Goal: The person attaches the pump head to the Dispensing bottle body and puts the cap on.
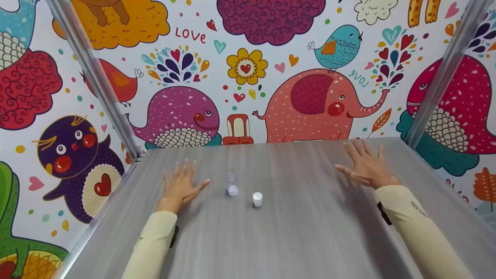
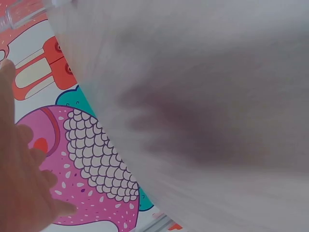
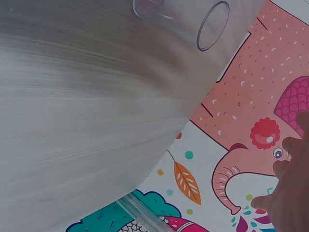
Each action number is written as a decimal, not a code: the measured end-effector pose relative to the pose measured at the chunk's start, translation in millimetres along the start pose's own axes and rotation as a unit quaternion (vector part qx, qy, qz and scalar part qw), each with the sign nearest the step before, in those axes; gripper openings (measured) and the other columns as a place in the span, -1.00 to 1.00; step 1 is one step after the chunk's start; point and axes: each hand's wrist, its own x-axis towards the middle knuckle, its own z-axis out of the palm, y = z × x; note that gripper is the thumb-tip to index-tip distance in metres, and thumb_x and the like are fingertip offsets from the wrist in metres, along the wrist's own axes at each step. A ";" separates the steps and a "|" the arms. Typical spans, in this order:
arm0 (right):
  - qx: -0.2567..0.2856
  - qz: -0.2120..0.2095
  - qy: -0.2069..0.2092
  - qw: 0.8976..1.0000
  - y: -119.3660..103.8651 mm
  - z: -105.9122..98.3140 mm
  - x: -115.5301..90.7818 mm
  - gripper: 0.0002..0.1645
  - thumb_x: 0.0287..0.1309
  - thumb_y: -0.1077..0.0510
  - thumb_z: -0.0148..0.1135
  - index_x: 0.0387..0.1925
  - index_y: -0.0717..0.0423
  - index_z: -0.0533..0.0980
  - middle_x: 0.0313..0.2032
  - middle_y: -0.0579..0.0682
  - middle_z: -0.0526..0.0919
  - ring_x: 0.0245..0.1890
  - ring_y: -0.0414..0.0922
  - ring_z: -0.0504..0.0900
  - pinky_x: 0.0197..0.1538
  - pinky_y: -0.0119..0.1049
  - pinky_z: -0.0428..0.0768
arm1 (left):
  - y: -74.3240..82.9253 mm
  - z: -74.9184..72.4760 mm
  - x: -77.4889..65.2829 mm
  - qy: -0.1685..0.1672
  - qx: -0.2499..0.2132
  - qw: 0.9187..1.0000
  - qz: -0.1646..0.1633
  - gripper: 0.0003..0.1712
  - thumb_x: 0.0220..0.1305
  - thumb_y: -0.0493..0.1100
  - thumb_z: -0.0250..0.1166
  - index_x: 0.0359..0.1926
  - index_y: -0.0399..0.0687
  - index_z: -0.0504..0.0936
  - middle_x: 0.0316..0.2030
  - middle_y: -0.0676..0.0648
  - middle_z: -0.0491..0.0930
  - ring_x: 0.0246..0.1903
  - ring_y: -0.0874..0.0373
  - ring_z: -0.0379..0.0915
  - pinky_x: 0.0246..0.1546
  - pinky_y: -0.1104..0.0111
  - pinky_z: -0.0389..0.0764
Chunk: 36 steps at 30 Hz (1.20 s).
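Note:
My left hand [image 1: 180, 188] is held over the left part of the grey table with fingers spread and nothing in them. To its right is a small clear bottle [image 1: 231, 179] with something white at its lower end; the left wrist view catches part of this clear bottle [image 2: 36, 8] at the top edge. A small white cup-shaped piece [image 1: 257, 199] stands farther right. Over the table's right side my right hand [image 1: 368, 164] is spread, holding nothing. Below it a transparent cup [image 1: 352, 192] shows faintly; its rim [image 3: 227, 24] is plainer in the right wrist view.
The grey wood-grain table [image 1: 294, 232] ends at a back wall [image 1: 248, 104] printed with cartoon animals. Metal posts [image 1: 112, 97] stand at the back corners, and printed panels close in both sides.

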 end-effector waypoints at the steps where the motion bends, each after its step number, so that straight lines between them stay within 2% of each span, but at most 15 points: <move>1: -0.001 0.000 0.001 1.000 -0.1 0.0 0.0 0.24 0.11 -0.64 -0.10 0.59 -0.02 -0.08 0.58 0.29 -0.16 0.54 0.39 -0.25 0.35 0.55 -0.38 | 0.1 -0.4 -0.2 -0.001 0.001 1.000 0.000 0.05 0.36 0.44 -0.05 0.59 -0.08 -0.13 0.60 -0.25 -0.28 0.56 -0.32 -0.49 0.40 -0.35 -0.49; 19: -0.004 -0.015 0.009 1.000 -3.2 -1.1 -2.6 0.24 0.13 -0.62 -0.09 0.59 0.00 -0.09 0.59 0.28 -0.16 0.54 0.38 -0.25 0.38 0.52 -0.38 | 1.7 -0.7 -3.3 0.003 0.000 1.000 0.014 0.03 0.38 0.43 -0.05 0.59 -0.06 -0.13 0.60 -0.23 -0.31 0.56 -0.33 -0.52 0.38 -0.35 -0.55; 36: -0.027 -0.043 0.020 0.999 -19.8 7.9 -2.6 0.16 0.21 -0.53 -0.05 0.58 0.08 -0.05 0.58 0.26 -0.10 0.56 0.32 -0.19 0.43 0.46 -0.26 | 5.8 4.4 -8.0 0.019 0.022 0.999 0.038 0.03 0.35 0.44 -0.03 0.59 -0.05 -0.09 0.60 -0.24 -0.20 0.56 -0.34 -0.41 0.39 -0.39 -0.43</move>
